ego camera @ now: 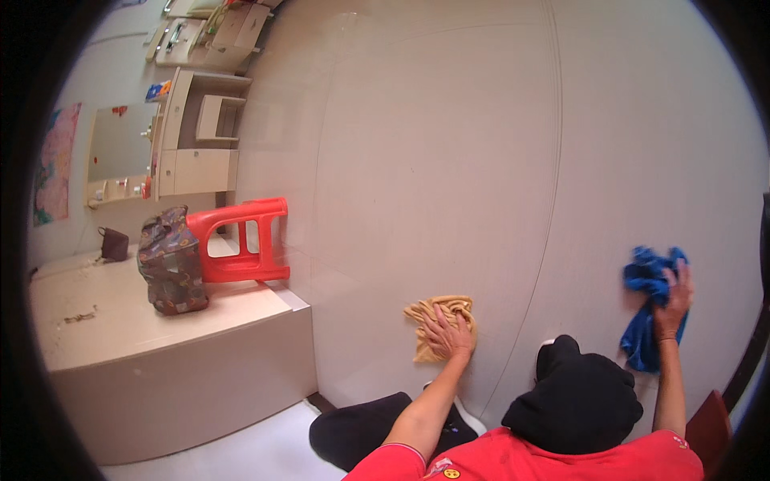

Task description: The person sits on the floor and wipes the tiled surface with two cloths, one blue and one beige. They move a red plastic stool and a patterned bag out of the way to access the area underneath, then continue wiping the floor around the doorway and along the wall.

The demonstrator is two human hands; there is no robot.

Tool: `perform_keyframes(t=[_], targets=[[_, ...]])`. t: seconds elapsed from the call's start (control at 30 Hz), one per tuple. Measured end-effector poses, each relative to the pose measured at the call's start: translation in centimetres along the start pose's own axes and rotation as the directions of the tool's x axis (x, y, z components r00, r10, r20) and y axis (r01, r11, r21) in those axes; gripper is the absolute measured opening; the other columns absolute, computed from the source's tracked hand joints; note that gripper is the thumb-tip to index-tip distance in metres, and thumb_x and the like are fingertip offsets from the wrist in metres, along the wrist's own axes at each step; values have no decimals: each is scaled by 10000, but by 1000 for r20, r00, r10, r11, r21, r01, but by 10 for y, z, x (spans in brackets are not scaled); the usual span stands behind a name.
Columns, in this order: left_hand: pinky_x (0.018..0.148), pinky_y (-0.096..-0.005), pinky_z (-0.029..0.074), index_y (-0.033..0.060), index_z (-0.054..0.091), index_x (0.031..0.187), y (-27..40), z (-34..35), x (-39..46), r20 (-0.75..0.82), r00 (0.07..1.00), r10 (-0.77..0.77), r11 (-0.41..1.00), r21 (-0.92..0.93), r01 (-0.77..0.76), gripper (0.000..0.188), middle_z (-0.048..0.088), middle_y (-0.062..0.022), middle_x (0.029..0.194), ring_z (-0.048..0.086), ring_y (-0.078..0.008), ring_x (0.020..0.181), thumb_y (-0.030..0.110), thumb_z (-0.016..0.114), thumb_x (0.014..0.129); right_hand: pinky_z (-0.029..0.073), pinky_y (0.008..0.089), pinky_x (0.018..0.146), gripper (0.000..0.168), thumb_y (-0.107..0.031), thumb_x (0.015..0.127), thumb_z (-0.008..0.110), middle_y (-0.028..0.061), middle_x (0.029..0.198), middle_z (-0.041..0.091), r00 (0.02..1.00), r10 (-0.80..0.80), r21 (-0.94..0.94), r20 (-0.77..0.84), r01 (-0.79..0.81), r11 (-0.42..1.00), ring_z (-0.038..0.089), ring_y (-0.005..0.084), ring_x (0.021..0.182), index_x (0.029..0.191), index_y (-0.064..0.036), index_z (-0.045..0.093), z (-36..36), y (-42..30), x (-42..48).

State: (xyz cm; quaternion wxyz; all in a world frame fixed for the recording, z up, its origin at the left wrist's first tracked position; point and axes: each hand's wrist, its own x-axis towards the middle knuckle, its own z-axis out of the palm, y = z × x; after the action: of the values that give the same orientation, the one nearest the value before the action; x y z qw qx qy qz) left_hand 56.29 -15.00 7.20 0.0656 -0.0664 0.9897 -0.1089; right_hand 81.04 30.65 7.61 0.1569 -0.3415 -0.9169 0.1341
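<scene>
My left hand [446, 334] presses on a crumpled tan cloth [428, 351], its fingers spread over the folds. The cloth lies on the pale floor [421, 150], in front of my body. Farther to the right, my right hand [675, 300] holds a bunched blue cloth [642, 337] against the same floor. Part of the blue cloth sticks out past my fingertips, and another part trails along beside my wrist. My palms are hidden from above. Between my arms is a dark, black-clothed knee [574, 397].
A red plastic stool [274, 273] carries a dark patterned bag [174, 264] at the left. Beside it is a pale boxy unit [198, 385], with a small dark pouch [114, 245] against it. Cream cabinets [201, 171] and a mirror [120, 144] stand at upper left.
</scene>
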Motion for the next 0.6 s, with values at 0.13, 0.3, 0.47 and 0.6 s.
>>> perform_keyframes(t=[0.13, 0.3, 0.47, 0.6], targets=[[1155, -546, 254, 232, 293, 1584, 53, -15, 49, -105, 983, 152, 983, -90, -162, 770, 272, -202, 1598, 251, -380, 1472, 499, 578, 921, 357, 518, 1129, 656, -567, 919, 591, -4, 1544, 463, 824, 407, -483, -394, -562, 672, 435, 275, 1408, 1440, -173, 534, 43, 172, 39], [1135, -535, 274, 211, 377, 1550, 46, -19, 83, -223, 961, 164, 982, -58, -181, 722, 312, -193, 1582, 283, -370, 1458, 479, 582, 912, 273, 606, 1142, 783, -772, 889, 437, 0, 1597, 383, 552, 742, -440, -380, -814, 380, 321, 304, 1475, 1515, -301, 438, 101, 153, 218], [1128, -538, 286, 198, 405, 1533, 48, -20, 78, -212, 960, 185, 977, -70, -204, 718, 328, -189, 1577, 310, -375, 1446, 459, 597, 892, 213, 677, 1136, 765, -777, 881, 447, -10, 1620, 344, 695, 589, -412, -413, -719, 559, 283, 317, 1488, 1522, -361, 411, 154, 125, 377], [1127, -552, 282, 178, 430, 1513, 48, -27, 83, -218, 954, 207, 966, -112, -235, 705, 344, -212, 1557, 316, -391, 1440, 437, 605, 881, 239, 681, 1132, 752, -724, 898, 475, -13, 1649, 287, 820, 513, -389, -254, -572, 722, 263, 298, 1508, 1545, -357, 363, 208, 25, 480]])
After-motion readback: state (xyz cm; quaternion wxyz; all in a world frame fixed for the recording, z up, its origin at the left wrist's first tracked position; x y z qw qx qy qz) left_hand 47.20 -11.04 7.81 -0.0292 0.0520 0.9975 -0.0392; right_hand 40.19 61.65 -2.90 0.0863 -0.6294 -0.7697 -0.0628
